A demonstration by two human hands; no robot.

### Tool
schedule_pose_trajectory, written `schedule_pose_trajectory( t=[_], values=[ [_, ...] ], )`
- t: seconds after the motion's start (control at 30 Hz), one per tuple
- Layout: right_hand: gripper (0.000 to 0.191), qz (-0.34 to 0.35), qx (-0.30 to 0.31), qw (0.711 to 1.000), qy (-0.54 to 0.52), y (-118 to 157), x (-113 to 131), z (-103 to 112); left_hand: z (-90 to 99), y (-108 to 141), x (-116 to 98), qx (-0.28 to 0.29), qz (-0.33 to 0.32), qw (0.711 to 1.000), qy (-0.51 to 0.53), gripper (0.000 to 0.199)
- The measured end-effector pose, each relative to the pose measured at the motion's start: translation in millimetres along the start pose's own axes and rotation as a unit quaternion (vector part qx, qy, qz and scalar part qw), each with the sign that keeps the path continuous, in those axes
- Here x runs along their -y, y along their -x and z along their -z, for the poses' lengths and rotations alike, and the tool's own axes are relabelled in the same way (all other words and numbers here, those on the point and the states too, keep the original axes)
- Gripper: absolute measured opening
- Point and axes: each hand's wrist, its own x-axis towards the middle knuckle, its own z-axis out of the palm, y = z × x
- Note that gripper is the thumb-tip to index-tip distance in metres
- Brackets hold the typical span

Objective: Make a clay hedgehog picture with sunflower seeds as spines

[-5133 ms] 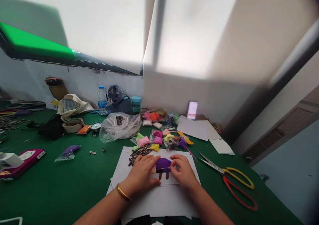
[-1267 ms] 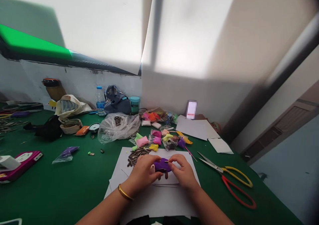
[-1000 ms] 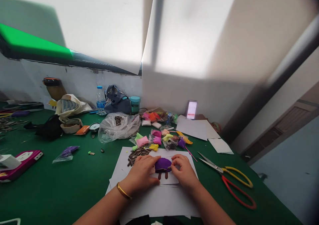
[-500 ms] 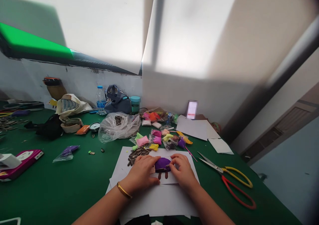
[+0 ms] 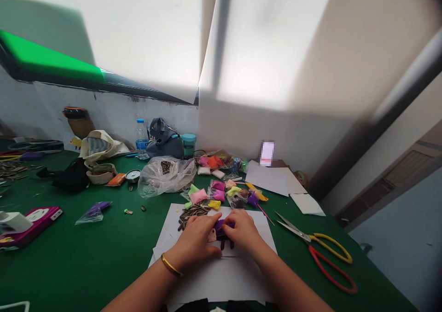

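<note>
A purple clay figure (image 5: 219,230) with a pale pink face piece and two short brown legs lies flat on white paper (image 5: 221,280). My left hand (image 5: 197,234) rests at its left side, fingers stretched along the upper edge and thumb apart below. Over the purple body, my right hand (image 5: 241,229) has its thumb and fingertips closed together, covering the body's right part; what they hold, if anything, is too small to make out. A pile of striped sunflower seeds (image 5: 193,213) lies on the paper just beyond my left hand.
Large scissors (image 5: 307,238) with yellow and red handles lie spread on the right. Bagged coloured clay (image 5: 218,195) and a plastic bag (image 5: 165,176) stand behind the paper. Farther left are a purple clay packet (image 5: 94,211) and a magenta box (image 5: 37,227).
My right hand has moved left from the figure's right edge to over the purple body, hiding more of it. My left hand has stayed nearly still. The view has shifted slightly.
</note>
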Motion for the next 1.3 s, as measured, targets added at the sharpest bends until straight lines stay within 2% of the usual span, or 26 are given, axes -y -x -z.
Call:
schedule_pose_trajectory(
  t=[1.0,1.2,1.3],
  values=[
    [0.011,-0.01,0.062,0.991,0.115,-9.0,9.5,-1.8,0.3,0.3,1.8,0.008,0.016,1.0,-0.012,0.094],
    [0.01,-0.007,0.058,0.992,0.111,-6.8,10.2,-3.4,-0.5,0.1,3.5,0.006,0.012,1.0,-0.008,0.094],
    [0.011,-0.004,0.033,0.996,0.08,-3.8,9.3,-1.7,0.7,0.6,2.3,0.005,0.013,1.0,-0.007,0.093]
  ],
)
